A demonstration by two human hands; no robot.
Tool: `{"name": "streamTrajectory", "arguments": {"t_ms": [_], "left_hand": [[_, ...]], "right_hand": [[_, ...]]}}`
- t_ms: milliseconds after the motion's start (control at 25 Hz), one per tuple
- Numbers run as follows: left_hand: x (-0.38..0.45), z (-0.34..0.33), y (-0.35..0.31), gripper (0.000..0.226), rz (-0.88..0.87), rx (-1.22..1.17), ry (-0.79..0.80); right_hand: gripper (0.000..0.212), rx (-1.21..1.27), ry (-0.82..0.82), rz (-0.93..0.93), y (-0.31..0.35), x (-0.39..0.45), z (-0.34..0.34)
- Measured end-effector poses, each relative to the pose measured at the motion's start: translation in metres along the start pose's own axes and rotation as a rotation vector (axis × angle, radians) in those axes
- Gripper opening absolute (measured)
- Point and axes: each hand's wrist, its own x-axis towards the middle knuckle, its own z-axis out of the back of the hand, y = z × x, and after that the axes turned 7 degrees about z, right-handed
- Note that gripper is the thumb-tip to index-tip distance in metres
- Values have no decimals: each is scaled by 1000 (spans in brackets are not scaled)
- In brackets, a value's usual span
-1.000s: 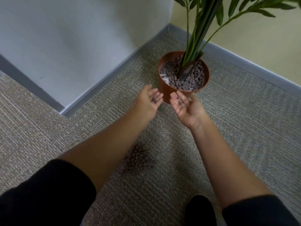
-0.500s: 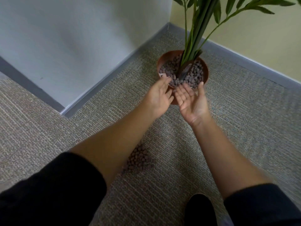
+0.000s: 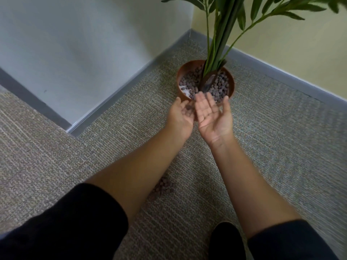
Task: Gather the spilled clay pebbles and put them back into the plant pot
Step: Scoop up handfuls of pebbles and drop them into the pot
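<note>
The terracotta plant pot [image 3: 187, 67] stands on the carpet near the room's corner, filled with brown clay pebbles [image 3: 220, 87] around green stems. My left hand [image 3: 180, 114] is cupped at the pot's near rim, with a few dark pebbles lying blurred in its palm. Beside it my right hand [image 3: 214, 114] is held palm up with fingers spread and nothing in it, its fingertips over the near rim. A small heap of spilled pebbles [image 3: 163, 186] lies on the carpet between my forearms, partly hidden by my left arm.
Grey-beige carpet [image 3: 281, 147] covers the floor. A white wall with a grey baseboard [image 3: 112, 102] runs on the left, a yellow wall [image 3: 300, 53] behind the pot. Green plant leaves [image 3: 244, 14] hang over the pot. A dark shoe or knee [image 3: 227, 239] sits at the bottom.
Both hands have moved forward from short of the pot to its near rim. The right hand has flattened, palm up.
</note>
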Motion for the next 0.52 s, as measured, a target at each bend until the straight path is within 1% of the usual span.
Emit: {"name": "streamTrajectory", "arguments": {"t_ms": [80,160,240,320,400,440,480,520], "left_hand": [[5,-16,-16,58,-30,37,28],[9,-29,-28,64,-1,182,51],[10,-30,-36,57,11,381,13],[9,-17,-39,46,-45,474,-34],[5,5,-40,41,-104,560,-63],[2,18,-39,38,-137,648,-109],[-1,34,-36,33,-175,788,-180],[-5,53,-32,29,-213,989,-276]], "right_hand": [[48,76,-41,79,6,-1,6],[45,45,-133,110,11,-2,16],[41,-60,-220,94,9,-2,28],[38,-185,-284,50,0,-4,42],[35,-392,-289,-11,-13,-9,57],[33,-573,-255,-41,-21,-15,65],[31,-814,-184,-70,-28,-21,74],[29,-1078,-75,-111,-36,-28,83]]}}
